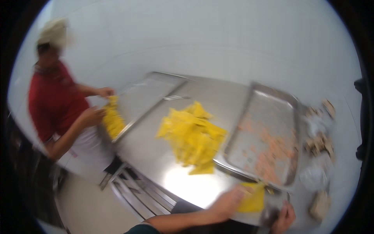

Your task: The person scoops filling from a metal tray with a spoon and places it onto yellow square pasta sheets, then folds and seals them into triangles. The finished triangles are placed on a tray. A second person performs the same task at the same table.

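Note:
My left hand pinches the edge of a square yellow dough wrapper at the front of the table, just below the metal tray. My right hand is curled to the right of the wrapper, beside a blurred grey metallic shape; what it grips is too smeared to make out. A loose heap of yellow wrappers lies on the steel table, left of the tray. Inside the deep metal tray, pinkish-orange filling is spread in scattered crumbs.
At left a person in a red top holds yellow pieces over another metal tray. A metal utensil rests by that tray. Plastic bags and brown lumps line the right edge. A slatted metal rack stands near left.

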Motion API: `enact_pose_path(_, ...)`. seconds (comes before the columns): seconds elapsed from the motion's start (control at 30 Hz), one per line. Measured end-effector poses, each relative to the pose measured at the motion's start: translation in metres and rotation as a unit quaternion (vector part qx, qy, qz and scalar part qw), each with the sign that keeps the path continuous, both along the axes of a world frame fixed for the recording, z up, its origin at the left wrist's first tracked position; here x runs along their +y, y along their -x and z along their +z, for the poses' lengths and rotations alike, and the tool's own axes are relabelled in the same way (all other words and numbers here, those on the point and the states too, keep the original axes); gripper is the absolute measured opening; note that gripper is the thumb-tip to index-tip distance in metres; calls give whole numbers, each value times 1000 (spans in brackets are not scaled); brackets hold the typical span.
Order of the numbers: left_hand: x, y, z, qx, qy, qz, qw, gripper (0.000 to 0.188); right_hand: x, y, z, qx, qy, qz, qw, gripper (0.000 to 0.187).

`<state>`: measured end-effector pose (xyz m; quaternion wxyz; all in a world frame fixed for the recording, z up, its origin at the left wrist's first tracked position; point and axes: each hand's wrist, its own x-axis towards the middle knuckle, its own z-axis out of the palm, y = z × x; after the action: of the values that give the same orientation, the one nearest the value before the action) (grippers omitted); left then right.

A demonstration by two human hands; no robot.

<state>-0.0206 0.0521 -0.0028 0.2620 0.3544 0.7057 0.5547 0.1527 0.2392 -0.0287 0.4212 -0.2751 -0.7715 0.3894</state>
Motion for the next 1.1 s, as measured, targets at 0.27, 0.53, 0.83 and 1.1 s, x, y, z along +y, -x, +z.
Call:
enact_pose_path(0.27,-57,47,-8,-470,-268,136,830,41,2,4,58,-20,52,-34,998,18)
enact_pose_path(0.53,-57,35,-27,-537,-274,32,798,55,39,73,110,-219,-228,113,942,18)
enact_pose_path(0.83,-62,47,-35,-632,-316,50,706,53,74,120,101,-359,-279,195,869,20)
enact_pose_path(1.1,-59,44,-35,-619,-289,61,728,53,72,112,99,-361,-287,184,868,17)
